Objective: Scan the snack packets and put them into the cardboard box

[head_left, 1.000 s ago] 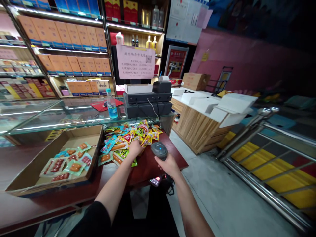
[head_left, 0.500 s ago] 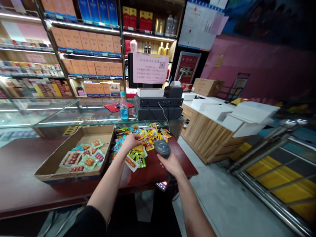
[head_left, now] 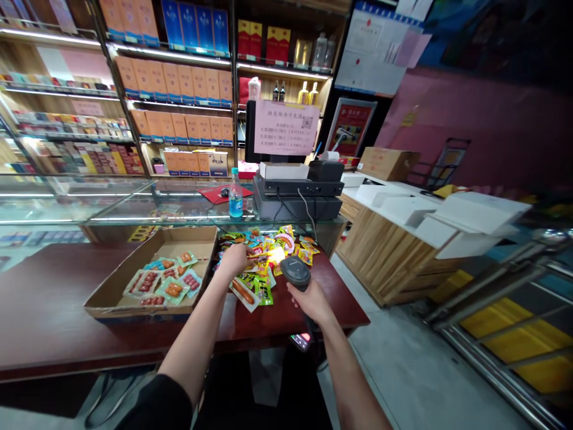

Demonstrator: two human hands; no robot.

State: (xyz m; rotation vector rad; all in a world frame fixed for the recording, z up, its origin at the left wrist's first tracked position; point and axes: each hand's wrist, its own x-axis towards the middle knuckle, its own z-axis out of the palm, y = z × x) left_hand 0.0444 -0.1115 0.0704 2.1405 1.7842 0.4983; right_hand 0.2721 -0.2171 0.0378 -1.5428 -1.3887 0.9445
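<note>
My right hand [head_left: 312, 300] is wrapped round a dark grey barcode scanner [head_left: 296, 272], whose head points away from me at the snack pile. In front of it, my left hand [head_left: 236, 261] pinches a small yellow snack packet [head_left: 258, 255] by its edge. A bright patch of light falls on that packet's far end. Below and around it spreads a heap of colourful snack packets [head_left: 304, 255]. A longer clear sausage packet [head_left: 244, 292] and a green packet [head_left: 264, 291] lie at the heap's near side.
Left of the heap, a cardboard tray [head_left: 102, 304] holds several sausage packets. A blue bottle [head_left: 235, 197] and a cash register setup [head_left: 298, 206] stand on the glass counter behind. A phone [head_left: 300, 341] lies at the table's front edge.
The view has shifted slightly, so the scene sits further right. A bright light now shines on the yellow packet in front of the scanner. Both hands keep their grips.
</note>
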